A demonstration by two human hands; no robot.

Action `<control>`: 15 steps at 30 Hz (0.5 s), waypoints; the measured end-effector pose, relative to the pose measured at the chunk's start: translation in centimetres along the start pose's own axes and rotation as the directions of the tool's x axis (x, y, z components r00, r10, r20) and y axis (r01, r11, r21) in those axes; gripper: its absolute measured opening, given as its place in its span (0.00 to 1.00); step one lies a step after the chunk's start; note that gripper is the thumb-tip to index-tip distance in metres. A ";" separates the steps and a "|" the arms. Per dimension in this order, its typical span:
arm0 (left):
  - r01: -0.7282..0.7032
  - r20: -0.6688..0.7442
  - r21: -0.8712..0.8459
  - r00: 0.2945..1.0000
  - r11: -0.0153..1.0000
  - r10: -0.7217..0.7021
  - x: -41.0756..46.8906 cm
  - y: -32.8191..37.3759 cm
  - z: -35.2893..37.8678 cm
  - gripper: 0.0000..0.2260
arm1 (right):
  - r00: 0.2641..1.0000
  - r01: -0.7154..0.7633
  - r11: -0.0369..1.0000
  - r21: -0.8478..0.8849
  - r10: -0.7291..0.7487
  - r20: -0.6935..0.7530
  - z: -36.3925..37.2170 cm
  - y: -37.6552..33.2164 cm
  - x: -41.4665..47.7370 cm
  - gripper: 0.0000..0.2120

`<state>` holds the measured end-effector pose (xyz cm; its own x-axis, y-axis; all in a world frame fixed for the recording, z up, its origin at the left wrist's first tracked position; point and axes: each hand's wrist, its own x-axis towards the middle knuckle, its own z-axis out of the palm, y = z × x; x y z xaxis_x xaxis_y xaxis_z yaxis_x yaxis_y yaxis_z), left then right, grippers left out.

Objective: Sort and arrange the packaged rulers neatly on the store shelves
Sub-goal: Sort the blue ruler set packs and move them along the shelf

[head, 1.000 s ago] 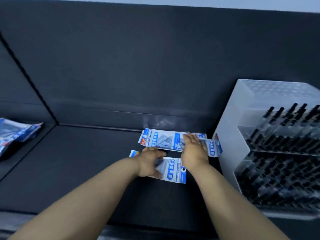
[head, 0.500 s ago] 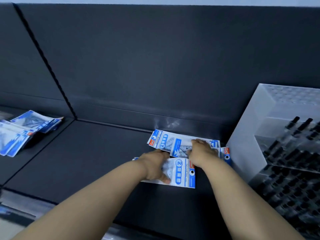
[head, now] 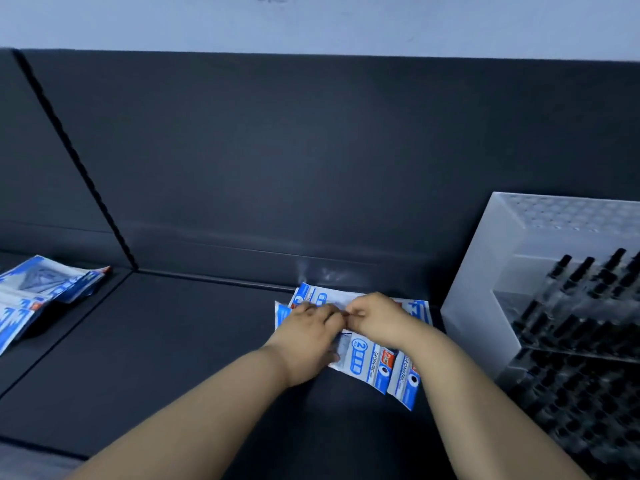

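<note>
– Left hand (head: pixel 304 336), where is it?
– I see it and my right hand (head: pixel 375 318) curled, gripping the ruler packs (head: pixel 377 365) on the dark shelf (head: pixel 173 341), just beside the clear pen rack (head: pixel 485 289).

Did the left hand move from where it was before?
Yes. The left hand slid back toward the shelf's back wall and now meets the right hand on the ruler packs.

Two front ruler packets (head: pixel 375 365) each read "GEOMETRIC"; one bears a circled "2".
</note>
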<state>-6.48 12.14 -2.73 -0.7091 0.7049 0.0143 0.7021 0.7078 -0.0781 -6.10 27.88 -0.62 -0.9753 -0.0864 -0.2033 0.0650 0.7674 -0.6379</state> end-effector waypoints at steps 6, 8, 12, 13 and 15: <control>0.018 -0.010 -0.021 1.000 1.000 -0.018 -0.4 -0.1 0.3 0.24 | 0.966 -0.250 0.947 -0.202 0.230 -0.114 0.0 1.6 2.5 0.21; 0.027 0.001 0.012 1.000 1.000 -0.027 -0.3 -0.1 0.3 0.26 | 0.970 -0.242 0.930 -0.277 0.238 -0.049 -0.1 1.4 3.0 0.24; 0.034 0.026 0.045 0.999 0.998 -0.036 0.4 0.1 0.0 0.25 | 0.968 -0.230 0.857 -0.461 0.249 -0.020 -0.5 0.9 3.6 0.25; 0.032 0.030 0.050 0.999 0.998 -0.034 0.5 0.2 0.0 0.25 | 0.965 -0.234 0.837 -0.495 0.261 -0.014 -0.6 0.8 3.5 0.26; 0.030 0.048 0.046 0.998 0.998 -0.033 0.7 0.3 0.0 0.23 | 0.958 -0.242 0.808 -0.537 0.286 -0.001 -0.7 0.7 3.5 0.27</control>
<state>-6.77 12.89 -2.79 -0.7340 0.6784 -0.0313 0.6764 0.7261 -0.1238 -9.59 28.56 -1.23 -0.9159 0.1375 -0.3770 0.1751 0.9823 -0.0672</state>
